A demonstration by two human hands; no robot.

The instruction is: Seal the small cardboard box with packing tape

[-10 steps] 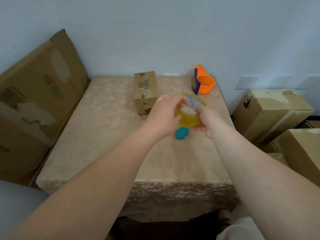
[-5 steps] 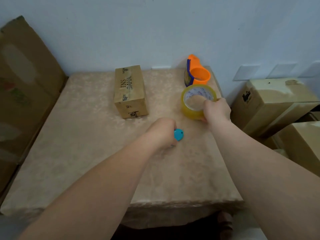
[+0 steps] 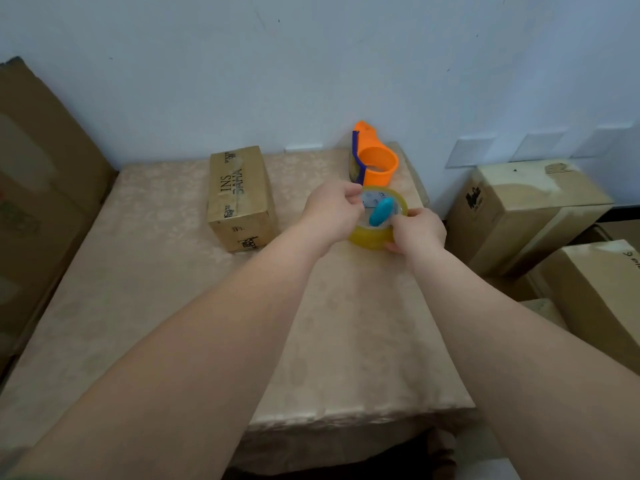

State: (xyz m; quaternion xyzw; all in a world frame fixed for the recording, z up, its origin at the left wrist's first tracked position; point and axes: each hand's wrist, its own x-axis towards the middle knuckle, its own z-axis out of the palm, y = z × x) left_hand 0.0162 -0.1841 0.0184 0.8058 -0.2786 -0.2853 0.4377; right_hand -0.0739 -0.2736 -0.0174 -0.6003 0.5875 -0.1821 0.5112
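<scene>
A small brown cardboard box (image 3: 241, 198), printed in black, lies lengthwise toward the wall on my beige-covered desk (image 3: 145, 306), flaps down, a pale strip along its top. Well to its right, my yellowish roll of packing tape (image 3: 375, 233) is tilted, its hollow core facing me.

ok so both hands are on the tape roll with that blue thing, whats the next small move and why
Probably work the small blue tool, held in the left hand, along the yellowish tape roll to lift the free tape end, while the right hand steadies the roll. No loose tape is visible yet, and the small cardboard box sits apart to the left, untouched, so nothing can be stuck down until an end is freed.
</scene>
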